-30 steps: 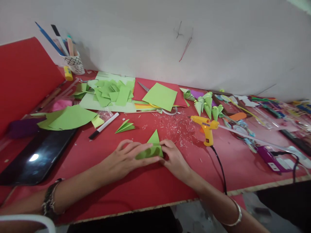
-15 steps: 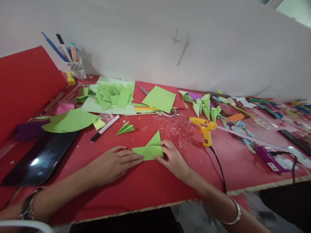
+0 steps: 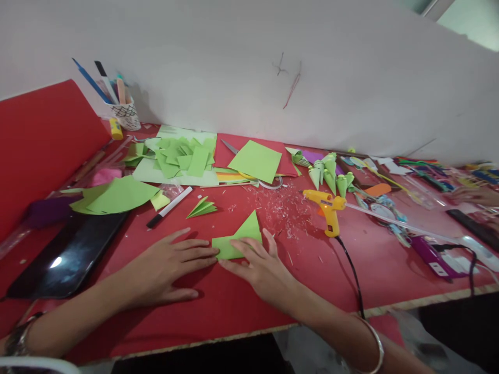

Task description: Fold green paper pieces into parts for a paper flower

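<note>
A piece of green paper [image 3: 249,228], partly folded, lies on the red table in front of me. Its upper right end stands up as a pointed corner. My right hand [image 3: 259,262] lies across it, fingers spread and pressing on its lower half. Just left of it, my left hand [image 3: 167,267] rests flat with the fingers apart, the fingertips at the paper's left edge. Behind the paper sits a small pleated green paper fan [image 3: 201,207]. Part of the folded paper is hidden under my right fingers.
A yellow glue gun [image 3: 327,208] with a black cord lies to the right. On the left are a phone [image 3: 66,259], a marker [image 3: 169,206] and fan-shaped green sheets [image 3: 120,195]. Green paper pieces [image 3: 177,156] and a green square [image 3: 257,161] lie behind. Another person's hand [image 3: 477,196] shows far right.
My right hand has moved from the paper's right edge left across its face. My left hand has drawn back slightly to the left, its fingers spreading. Another person's hand has appeared at far right.
</note>
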A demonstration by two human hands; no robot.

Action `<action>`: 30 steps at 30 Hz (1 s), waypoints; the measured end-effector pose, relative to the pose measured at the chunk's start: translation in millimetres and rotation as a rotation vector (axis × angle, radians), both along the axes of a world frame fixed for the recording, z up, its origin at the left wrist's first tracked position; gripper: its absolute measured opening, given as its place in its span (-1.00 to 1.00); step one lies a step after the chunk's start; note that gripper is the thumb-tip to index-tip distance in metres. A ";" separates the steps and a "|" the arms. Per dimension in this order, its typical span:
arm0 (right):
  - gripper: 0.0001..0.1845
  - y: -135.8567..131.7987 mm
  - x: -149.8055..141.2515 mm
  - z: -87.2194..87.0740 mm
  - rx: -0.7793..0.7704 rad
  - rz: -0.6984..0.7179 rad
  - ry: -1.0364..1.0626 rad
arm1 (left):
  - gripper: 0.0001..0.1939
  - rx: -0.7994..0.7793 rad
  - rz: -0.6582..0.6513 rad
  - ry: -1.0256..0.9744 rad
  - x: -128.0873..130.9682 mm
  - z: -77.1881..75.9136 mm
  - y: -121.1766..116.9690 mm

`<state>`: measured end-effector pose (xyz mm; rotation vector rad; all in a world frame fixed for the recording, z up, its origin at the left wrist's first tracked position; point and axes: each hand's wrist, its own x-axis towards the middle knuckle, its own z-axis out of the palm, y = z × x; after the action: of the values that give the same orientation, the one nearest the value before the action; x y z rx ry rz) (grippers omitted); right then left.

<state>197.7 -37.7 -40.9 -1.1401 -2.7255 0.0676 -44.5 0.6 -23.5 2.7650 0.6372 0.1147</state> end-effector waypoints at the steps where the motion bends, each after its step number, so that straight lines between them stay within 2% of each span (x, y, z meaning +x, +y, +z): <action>1: -0.53 -1.4 -1.6 -1.5 -0.019 -0.015 0.000 | -0.45 -0.005 0.007 -0.008 0.2 -0.4 0.2; 6: -0.54 -1.6 3.5 0.0 -0.120 -0.081 0.048 | -0.44 -0.046 -0.008 0.028 -2.1 -1.6 3.0; 16: -0.56 -3.2 52.7 -0.4 -0.101 -0.186 0.103 | -0.49 -0.054 -0.021 0.023 -4.1 -2.1 7.4; 21: -0.54 -5.9 68.6 -1.1 -0.065 -0.154 0.087 | -0.50 -0.046 -0.035 -0.016 -4.7 -3.8 8.5; 27: -0.71 3.1 56.3 6.5 -0.032 -0.106 0.130 | -0.62 -0.026 -0.009 -0.116 1.9 2.8 9.0; 28: -0.71 7.2 51.2 8.3 -0.062 -0.109 0.161 | -0.66 -0.035 0.004 -0.127 4.7 4.2 9.5; 30: -0.54 17.2 40.6 11.7 -0.158 -0.100 0.229 | -0.72 -0.058 0.039 -0.139 11.1 4.8 11.4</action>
<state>238.3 -20.6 -29.2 -1.2252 -2.4942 0.3816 -33.4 12.0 -18.7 2.6621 0.6471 0.2892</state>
